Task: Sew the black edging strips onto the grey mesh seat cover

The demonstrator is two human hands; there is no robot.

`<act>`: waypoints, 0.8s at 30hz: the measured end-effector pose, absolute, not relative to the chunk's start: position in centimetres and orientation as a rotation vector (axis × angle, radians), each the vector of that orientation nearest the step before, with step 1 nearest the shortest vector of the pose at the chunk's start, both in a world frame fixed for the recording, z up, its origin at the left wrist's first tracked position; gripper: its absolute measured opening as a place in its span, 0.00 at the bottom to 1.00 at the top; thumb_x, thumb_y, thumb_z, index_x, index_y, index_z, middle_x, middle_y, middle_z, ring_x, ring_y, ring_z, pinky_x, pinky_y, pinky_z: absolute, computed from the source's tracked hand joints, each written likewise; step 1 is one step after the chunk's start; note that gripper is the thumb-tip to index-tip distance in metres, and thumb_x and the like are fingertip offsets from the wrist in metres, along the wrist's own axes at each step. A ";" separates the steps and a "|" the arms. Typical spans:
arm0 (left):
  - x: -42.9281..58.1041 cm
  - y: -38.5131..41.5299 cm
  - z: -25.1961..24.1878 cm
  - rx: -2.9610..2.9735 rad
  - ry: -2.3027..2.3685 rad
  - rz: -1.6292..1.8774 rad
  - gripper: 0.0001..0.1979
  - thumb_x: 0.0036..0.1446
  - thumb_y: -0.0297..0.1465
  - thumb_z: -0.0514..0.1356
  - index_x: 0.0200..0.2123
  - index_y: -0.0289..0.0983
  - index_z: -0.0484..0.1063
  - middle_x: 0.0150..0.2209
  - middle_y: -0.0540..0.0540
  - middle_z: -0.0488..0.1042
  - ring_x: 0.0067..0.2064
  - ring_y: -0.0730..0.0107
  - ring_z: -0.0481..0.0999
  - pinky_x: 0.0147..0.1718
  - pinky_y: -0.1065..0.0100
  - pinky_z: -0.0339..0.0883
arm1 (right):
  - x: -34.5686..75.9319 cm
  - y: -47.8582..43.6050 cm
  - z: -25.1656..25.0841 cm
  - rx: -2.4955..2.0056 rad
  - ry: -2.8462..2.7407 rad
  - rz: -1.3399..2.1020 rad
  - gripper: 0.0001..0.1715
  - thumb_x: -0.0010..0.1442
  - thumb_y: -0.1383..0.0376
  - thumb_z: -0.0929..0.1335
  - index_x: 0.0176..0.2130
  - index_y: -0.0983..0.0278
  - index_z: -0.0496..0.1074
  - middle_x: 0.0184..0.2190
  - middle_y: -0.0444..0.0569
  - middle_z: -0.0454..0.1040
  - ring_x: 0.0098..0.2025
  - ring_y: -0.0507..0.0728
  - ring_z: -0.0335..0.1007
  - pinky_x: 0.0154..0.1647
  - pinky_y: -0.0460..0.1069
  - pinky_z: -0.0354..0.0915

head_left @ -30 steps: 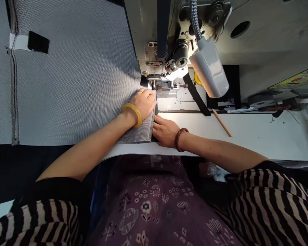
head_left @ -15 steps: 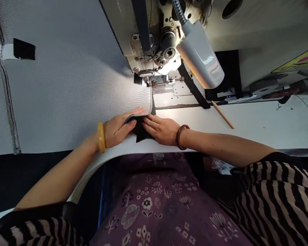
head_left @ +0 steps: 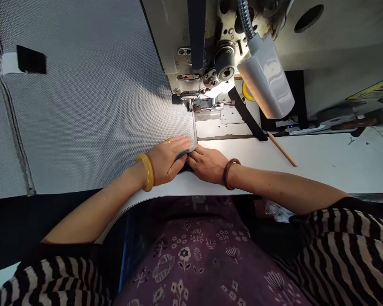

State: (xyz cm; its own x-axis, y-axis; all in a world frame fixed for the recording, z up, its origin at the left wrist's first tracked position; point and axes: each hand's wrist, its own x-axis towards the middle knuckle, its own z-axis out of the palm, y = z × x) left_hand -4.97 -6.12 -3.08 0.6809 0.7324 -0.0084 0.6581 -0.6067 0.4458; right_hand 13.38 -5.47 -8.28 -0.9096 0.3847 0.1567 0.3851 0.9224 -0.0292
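A large grey mesh fabric (head_left: 115, 106) spreads over the left of the table and runs under the presser foot (head_left: 190, 104) of a sewing machine (head_left: 178, 38). My left hand (head_left: 167, 161), wearing a yellow bangle, is closed on the fabric's near right corner, with fingers on top and thumb beneath. Against that corner, my right hand (head_left: 209, 163) has its fingers pressed together at the edge; the fingertips are partly hidden. A bit of black fabric (head_left: 187, 167) shows between the two hands, mostly covered by them.
A grey lamp (head_left: 268, 80) hangs right of the needle area. Below it a black strip (head_left: 249, 114) lies across the machine bed. A wooden stick like a pencil (head_left: 282, 149) rests on the white table (head_left: 325, 163). Further right lie several tools.
My left hand has moved right, and the fabric corner now lies flatter over the black piece, which was more exposed. The view has shifted slightly.
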 end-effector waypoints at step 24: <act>-4.8 -7.9 -6.4 2.919 1.155 0.226 0.24 0.65 0.33 0.47 0.58 0.25 0.67 0.57 0.29 0.70 0.59 0.45 0.68 0.53 0.43 0.69 | 15.2 -8.1 -8.2 -0.463 -2.549 0.108 0.17 0.68 0.66 0.61 0.32 0.67 0.74 0.28 0.46 0.76 0.33 0.51 0.69 0.34 0.47 0.67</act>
State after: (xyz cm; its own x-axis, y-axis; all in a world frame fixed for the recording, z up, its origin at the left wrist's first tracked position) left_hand -4.78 -7.89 -6.42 0.7206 0.6800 0.1355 0.6809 -0.7309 0.0472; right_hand 15.16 -8.10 -8.23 -0.7940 0.3468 0.4993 0.3034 0.9378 -0.1688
